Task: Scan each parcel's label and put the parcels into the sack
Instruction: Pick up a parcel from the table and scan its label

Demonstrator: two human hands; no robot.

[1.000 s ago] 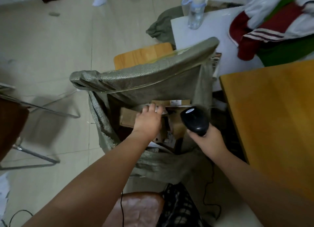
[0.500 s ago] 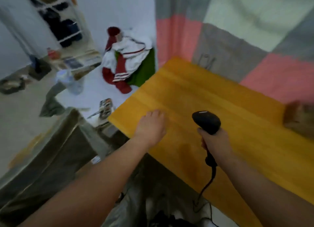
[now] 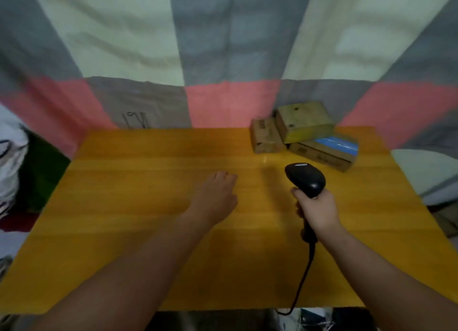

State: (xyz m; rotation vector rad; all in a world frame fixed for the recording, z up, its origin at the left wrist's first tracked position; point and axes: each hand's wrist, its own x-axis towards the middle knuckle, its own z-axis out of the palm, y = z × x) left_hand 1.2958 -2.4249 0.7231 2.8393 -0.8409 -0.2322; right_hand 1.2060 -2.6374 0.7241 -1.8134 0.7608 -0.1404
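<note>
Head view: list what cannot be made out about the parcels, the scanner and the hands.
1. Labels on the three parcels: head view, too blurred and small to read.
2. Handle and trigger of the scanner: covered by the right hand.
3. End of the cable: drops past the near edge of the table into shadow.
4. Whether the left hand touches the table: seen from behind, unclear.
5. The sack: outside the frame.

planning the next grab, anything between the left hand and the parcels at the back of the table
Nothing visible: only bare table lies between the left hand and the parcels. The scanner in the right hand is off to the side.
</note>
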